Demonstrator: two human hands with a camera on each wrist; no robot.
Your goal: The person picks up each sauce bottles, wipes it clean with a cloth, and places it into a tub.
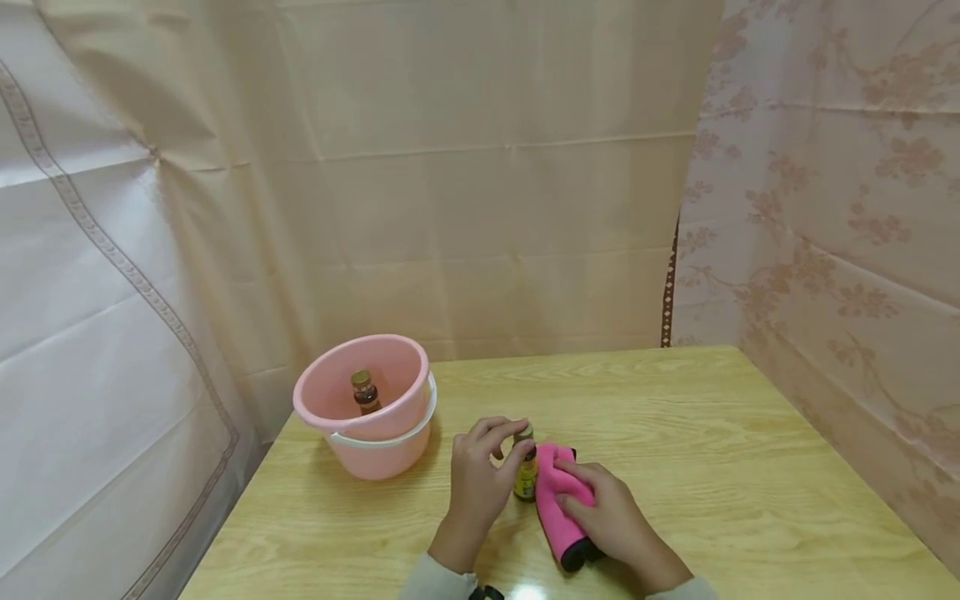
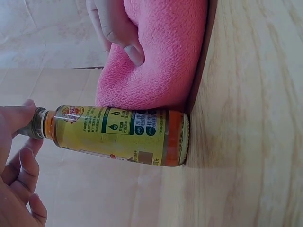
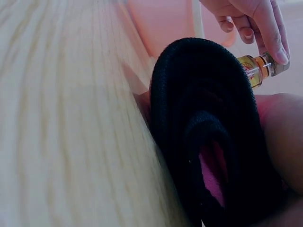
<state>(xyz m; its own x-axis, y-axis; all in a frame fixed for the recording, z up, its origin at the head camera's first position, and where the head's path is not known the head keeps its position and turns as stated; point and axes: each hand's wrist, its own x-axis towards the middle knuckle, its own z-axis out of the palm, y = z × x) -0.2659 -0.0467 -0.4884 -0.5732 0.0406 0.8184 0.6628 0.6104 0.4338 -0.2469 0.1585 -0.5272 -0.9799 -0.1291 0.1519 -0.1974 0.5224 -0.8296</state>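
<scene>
A small glass bottle with a yellow label (image 2: 113, 135) stands upright on the table. My left hand (image 1: 482, 471) pinches its cap (image 2: 35, 124) between thumb and fingers. Right beside the bottle is a folded pink cloth (image 1: 553, 500) with black edging (image 3: 189, 61), and it touches the bottle's side in the left wrist view. My right hand (image 1: 611, 512) grips this cloth, its thumb and fingers pressing into the folds. In the right wrist view the cloth hides most of the bottle.
To the left stands a pink bucket (image 1: 375, 458) with a white handle (image 1: 397, 437). A dark bottle with a gold cap (image 1: 366, 393) is inside it. The wooden table (image 1: 712, 467) ends at a back edge, with cloth curtains (image 1: 487, 208) hanging behind and at both sides.
</scene>
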